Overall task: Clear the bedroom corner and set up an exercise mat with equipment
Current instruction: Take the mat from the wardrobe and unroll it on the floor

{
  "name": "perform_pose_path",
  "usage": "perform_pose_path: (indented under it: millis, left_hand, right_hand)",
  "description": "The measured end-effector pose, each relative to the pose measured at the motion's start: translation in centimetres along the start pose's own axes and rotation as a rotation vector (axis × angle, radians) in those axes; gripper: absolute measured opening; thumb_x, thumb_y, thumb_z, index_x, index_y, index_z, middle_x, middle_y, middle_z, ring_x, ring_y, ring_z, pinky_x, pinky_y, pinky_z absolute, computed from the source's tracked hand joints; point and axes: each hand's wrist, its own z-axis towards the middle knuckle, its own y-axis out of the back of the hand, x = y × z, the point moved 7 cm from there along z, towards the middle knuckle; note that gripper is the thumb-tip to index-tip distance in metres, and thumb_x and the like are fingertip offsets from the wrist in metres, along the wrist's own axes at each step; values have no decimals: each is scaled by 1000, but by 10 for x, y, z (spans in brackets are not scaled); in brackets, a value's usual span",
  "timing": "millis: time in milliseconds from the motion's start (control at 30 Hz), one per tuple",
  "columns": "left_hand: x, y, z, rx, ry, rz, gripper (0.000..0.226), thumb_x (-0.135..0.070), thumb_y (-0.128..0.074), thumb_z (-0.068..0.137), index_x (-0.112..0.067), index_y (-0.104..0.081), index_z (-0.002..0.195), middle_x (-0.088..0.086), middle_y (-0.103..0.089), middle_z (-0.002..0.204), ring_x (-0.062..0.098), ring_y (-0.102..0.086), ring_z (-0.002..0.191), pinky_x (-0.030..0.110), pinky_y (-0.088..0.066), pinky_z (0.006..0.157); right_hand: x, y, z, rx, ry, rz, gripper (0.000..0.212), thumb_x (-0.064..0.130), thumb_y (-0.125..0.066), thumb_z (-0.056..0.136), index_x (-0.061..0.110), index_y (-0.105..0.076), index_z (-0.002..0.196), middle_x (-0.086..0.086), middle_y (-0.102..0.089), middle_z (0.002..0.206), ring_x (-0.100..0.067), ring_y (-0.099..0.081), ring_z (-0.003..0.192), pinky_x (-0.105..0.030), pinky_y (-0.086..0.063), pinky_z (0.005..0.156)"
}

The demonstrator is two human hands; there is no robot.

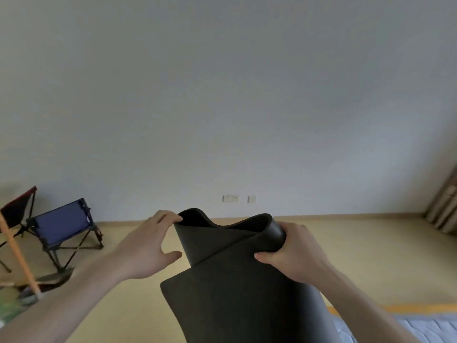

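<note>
You hold the dark exercise mat (230, 280) up in front of you, half unrolled; its lower end runs out of the bottom of the frame, so you cannot see where it ends. Its long axis runs away from you toward the wall, the loose curl at the far top. Your right hand (294, 253) clamps the rolled right edge, thumb underneath. Your left hand (148, 243) has its fingers hooked over the top left lip, thumb apart. Bare floor (358, 243) lies open ahead to the wall. A blue folding chair (64, 226) stands well left; the clutter beside it is blurred.
</note>
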Motion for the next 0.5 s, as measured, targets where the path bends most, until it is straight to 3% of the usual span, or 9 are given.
perform_pose_path:
  millis: [167, 367, 433, 500]
  left_hand:
    - [-9, 9, 105, -15, -222, -35, 82, -57, -70, 80, -42, -28, 149, -28, -21, 149, 3, -29, 138, 25, -35, 110]
    - [-72, -22, 228, 88, -543, -13, 94, -68, -71, 66, -43, -32, 147, -27, -27, 152, 2, -18, 146, 31, -20, 121]
    - [-90, -32, 271, 115, -602, 6, 85, -71, -71, 62, -44, -41, 138, -29, -40, 141, 0, -25, 141, 34, -20, 122]
    - [-105, -42, 311, 110, -646, 8, 57, -72, -73, 59, -45, -53, 105, -28, -54, 107, -9, -43, 114, 31, -22, 118]
  right_hand:
    - [-6, 9, 59, -88, -80, 24, 27, 46, -83, 64, 34, -69, 84, 17, -72, 77, -1, -66, 73, -35, -59, 69]
    - [-46, 35, 121, -192, -181, 66, 29, 46, -84, 64, 33, -70, 86, 18, -73, 79, -1, -68, 73, -38, -60, 70]
    - [-57, 42, 150, -208, -187, 56, 29, 47, -83, 64, 35, -69, 87, 18, -74, 80, -1, -68, 73, -38, -60, 70]
    - [-67, 47, 182, -212, -180, 37, 29, 47, -82, 64, 37, -68, 87, 18, -73, 80, -1, -68, 73, -37, -59, 70]
